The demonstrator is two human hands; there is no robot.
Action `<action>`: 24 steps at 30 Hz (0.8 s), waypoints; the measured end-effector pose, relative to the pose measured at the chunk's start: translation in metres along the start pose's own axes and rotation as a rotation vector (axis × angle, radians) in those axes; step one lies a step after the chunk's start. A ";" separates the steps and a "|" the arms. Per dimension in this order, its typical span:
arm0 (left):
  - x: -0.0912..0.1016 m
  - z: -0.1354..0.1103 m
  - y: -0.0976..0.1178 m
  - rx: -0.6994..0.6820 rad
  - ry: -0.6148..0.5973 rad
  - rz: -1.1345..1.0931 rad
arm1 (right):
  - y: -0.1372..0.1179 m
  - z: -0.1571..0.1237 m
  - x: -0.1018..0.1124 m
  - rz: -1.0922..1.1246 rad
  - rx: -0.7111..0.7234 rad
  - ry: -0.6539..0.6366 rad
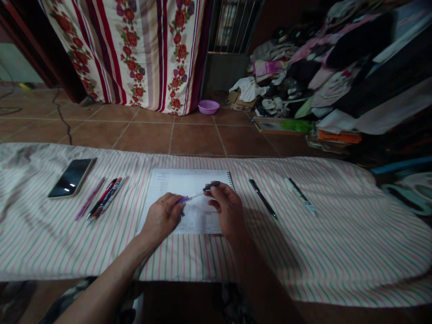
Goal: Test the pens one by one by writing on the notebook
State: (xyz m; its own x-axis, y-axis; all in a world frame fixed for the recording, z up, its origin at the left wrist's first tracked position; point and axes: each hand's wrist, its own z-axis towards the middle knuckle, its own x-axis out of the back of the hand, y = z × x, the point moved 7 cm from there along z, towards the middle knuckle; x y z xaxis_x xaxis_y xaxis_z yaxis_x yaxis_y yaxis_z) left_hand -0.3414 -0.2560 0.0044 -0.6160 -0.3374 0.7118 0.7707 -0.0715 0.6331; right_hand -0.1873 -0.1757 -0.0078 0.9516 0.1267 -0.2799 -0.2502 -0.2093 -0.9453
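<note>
Over an open spiral-bound notebook [199, 220], both hands grip a slim pen [195, 195] with a purple end, a pale thin middle and a black end. My left hand [164, 215] is closed round the purple end. Thumb and fingers of my right hand [227, 207] pinch the black end. Whether the pen is in one piece or drawn apart I cannot tell. A small dark bit shows below my left fingertips, partly hidden. To the right of the notebook lies a black pen [263, 198], and beyond it a black and pale green pen [301, 196].
On the striped cloth [337, 252] at left are a phone [72, 177], a pink-purple pen [90, 199] and several pens side by side [107, 198]. Behind, on the tiled floor, stand a purple basin [208, 107] and heaped clothes [286, 67]; a flowered curtain [148, 54] hangs there.
</note>
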 end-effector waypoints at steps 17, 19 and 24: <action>0.000 0.001 0.000 -0.011 0.002 -0.006 | 0.000 0.001 0.001 -0.014 0.015 -0.005; -0.001 0.001 0.000 -0.017 -0.002 -0.011 | 0.000 0.001 0.002 -0.019 0.030 0.002; -0.004 0.000 -0.002 -0.022 -0.004 -0.029 | -0.001 0.000 0.000 -0.061 0.064 -0.002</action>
State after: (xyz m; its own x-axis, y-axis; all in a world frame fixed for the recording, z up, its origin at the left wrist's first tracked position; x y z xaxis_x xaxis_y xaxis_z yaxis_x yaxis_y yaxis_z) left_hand -0.3402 -0.2543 0.0008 -0.6384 -0.3316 0.6947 0.7562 -0.1014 0.6465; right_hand -0.1870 -0.1756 -0.0066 0.9651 0.1389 -0.2219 -0.2029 -0.1387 -0.9693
